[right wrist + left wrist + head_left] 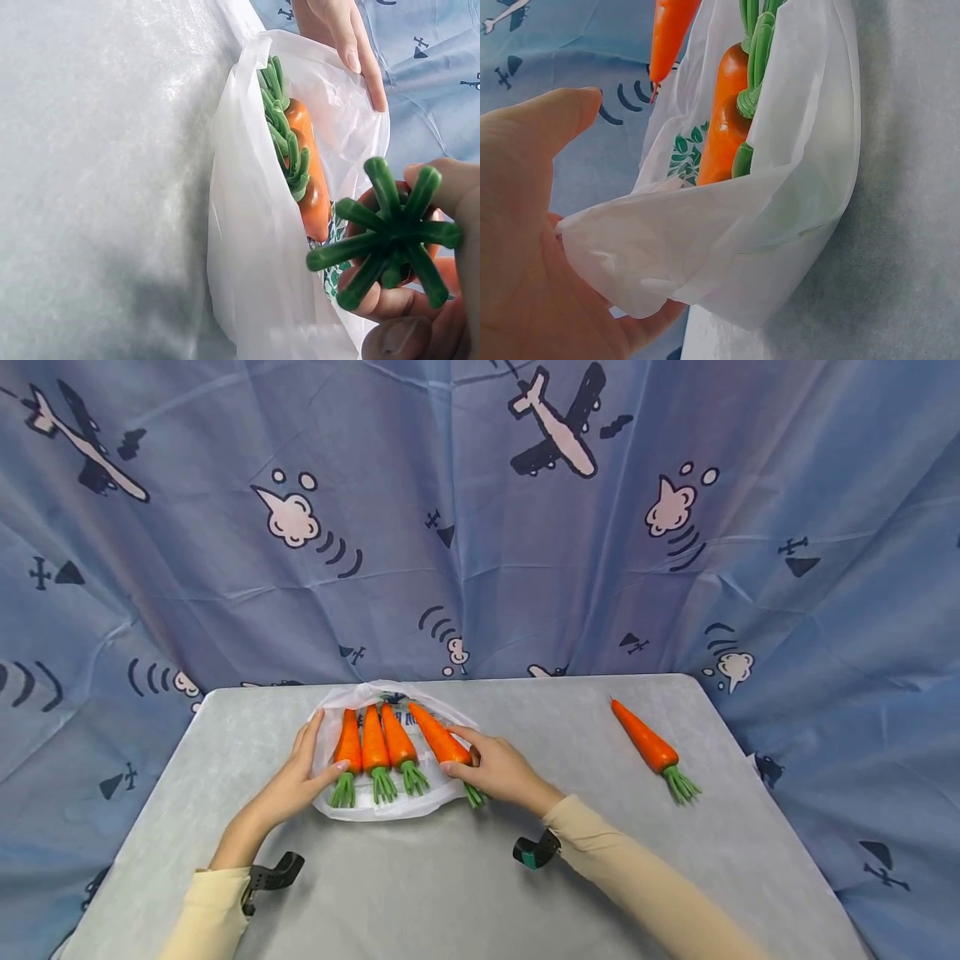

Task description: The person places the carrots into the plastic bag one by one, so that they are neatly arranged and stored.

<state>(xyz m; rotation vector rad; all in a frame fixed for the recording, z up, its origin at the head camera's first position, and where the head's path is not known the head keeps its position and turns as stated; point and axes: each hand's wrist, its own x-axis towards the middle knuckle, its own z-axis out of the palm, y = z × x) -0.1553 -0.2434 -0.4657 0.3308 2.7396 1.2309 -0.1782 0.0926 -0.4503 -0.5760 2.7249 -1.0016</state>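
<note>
A white plastic bag (375,812) lies with its mouth wide on the table, and three orange carrots (377,750) with green tops rest side by side inside it. My right hand (508,774) grips a fourth-side carrot (437,732) at its thick top end, over the right part of the bag; its green stalks (397,232) face the right wrist camera. At the bag's left side is my left hand (288,783), thumb spread, its fingers against the outside of the plastic (682,247). The bag hides parts of those fingers in the left wrist view.
Another carrot (648,742) lies alone on the right side of the grey table (570,727). Behind the table hangs a blue curtain (405,527) printed with airplanes. A dark strap device is worn at each wrist.
</note>
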